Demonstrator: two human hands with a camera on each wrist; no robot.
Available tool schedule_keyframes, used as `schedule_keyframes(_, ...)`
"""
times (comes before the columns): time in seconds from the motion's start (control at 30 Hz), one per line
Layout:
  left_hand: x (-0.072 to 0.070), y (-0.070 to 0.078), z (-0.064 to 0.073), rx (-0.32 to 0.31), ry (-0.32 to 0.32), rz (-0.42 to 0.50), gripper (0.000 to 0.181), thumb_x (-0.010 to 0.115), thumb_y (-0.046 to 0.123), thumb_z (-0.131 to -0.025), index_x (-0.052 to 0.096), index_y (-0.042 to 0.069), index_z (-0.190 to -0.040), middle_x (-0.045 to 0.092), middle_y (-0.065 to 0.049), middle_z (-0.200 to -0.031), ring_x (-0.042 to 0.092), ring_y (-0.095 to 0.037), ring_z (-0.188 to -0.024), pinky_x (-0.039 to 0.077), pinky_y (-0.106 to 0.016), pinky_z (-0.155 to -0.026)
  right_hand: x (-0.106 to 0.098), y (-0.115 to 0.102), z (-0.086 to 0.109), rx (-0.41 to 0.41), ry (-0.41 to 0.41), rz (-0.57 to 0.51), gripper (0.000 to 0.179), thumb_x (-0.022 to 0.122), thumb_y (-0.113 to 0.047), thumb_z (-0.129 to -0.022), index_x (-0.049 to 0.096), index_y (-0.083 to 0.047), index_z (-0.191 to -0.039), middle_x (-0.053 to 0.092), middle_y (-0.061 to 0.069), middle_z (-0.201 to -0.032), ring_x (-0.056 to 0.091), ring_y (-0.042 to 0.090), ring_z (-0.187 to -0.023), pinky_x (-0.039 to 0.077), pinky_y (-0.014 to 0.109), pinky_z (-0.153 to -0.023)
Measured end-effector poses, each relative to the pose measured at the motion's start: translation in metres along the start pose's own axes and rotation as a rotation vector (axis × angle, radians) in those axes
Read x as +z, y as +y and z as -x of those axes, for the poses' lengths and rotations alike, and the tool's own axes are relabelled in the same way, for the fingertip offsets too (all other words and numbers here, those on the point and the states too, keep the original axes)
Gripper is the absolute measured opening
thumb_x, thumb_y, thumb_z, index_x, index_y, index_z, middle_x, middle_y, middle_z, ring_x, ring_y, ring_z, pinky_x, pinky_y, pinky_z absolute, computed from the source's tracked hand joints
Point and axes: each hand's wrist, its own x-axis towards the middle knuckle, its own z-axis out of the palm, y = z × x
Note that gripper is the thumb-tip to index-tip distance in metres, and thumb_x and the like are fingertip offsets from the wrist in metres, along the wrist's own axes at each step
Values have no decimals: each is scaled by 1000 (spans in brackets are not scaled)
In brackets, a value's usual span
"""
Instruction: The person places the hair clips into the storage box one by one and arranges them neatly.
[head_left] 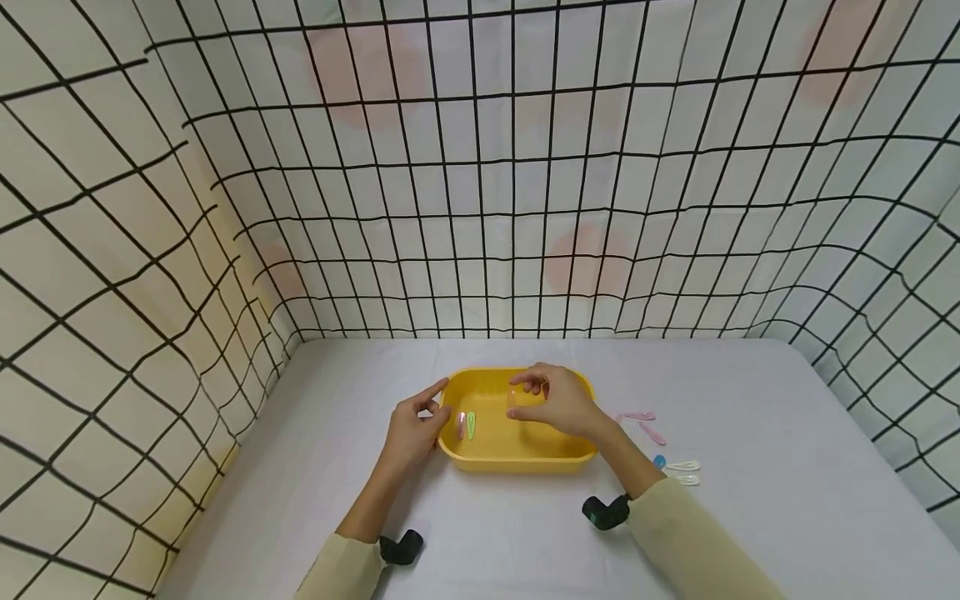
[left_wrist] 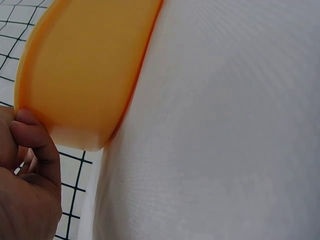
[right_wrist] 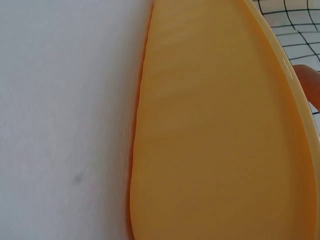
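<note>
A yellow plastic basin [head_left: 517, 464] stands on the white-covered table. My left hand [head_left: 412, 429] grips its left rim with thumb and fingers, and the left wrist view shows those fingers [left_wrist: 37, 135] at the edge. Over the right half of the basin, my right hand [head_left: 558, 402] pinches a small orange hair clip [head_left: 512, 398] upright between thumb and fingertips. Inside the basin, near its left end, lie a pink hair clip [head_left: 461, 426] and a green hair clip [head_left: 471, 426] side by side. In the right wrist view the basin wall hides most of that hand.
Right of the basin lie pink hair clips [head_left: 652, 433], white hair clips [head_left: 683, 466] and a small blue round piece [head_left: 659, 461], partly behind my right forearm. A black wire grid [head_left: 513, 212] stands along the table's back and sides, with pale cloth behind it.
</note>
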Motion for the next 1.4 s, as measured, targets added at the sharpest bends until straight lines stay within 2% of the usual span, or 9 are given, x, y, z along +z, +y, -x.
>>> schedule_keyframes(0.2,1,-2,-1,11,0,7,52,70,16,-93,63,25,-143,55,-6,-88,48,-14,-44,45,-20,-43,14,-3,-6,13,-21,38,45,90,-34,-76,74,-19,-115,60,1,-95,52,19,-92,45,27,-76)
schedule_keyframes(0.47,3,0,-3,13,-5,21,52,70,15,-92,63,25,-143,54,-5,-87,46,-13,-44,43,-19,-42,24,-10,-15,49,-62,13,43,91,-25,-76,75,-14,-115,60,2,-95,52,20,-92,46,26,-77)
schedule_keyframes(0.77,4,3,-3,26,-18,17,52,69,16,-92,63,24,-144,54,-5,-87,45,-12,-44,42,-18,-42,32,-11,-24,5,-119,62,42,91,-20,-76,75,-11,-113,61,4,-93,51,19,-85,43,26,-72)
schedule_keyframes(1.07,2,2,-1,22,-6,25,52,69,16,-92,63,23,-143,54,-4,-87,45,-11,-44,41,-18,-41,44,-6,-29,78,-166,29,43,92,-21,-74,76,-10,-112,63,8,-96,51,19,-82,42,25,-69)
schedule_keyframes(1.4,1,-1,-1,25,3,12,52,68,16,-92,63,24,-143,53,-4,-86,44,-10,-44,41,-18,-41,53,-6,-30,123,-211,39,40,93,-20,-73,75,-12,-108,62,6,-92,52,19,-86,43,28,-75)
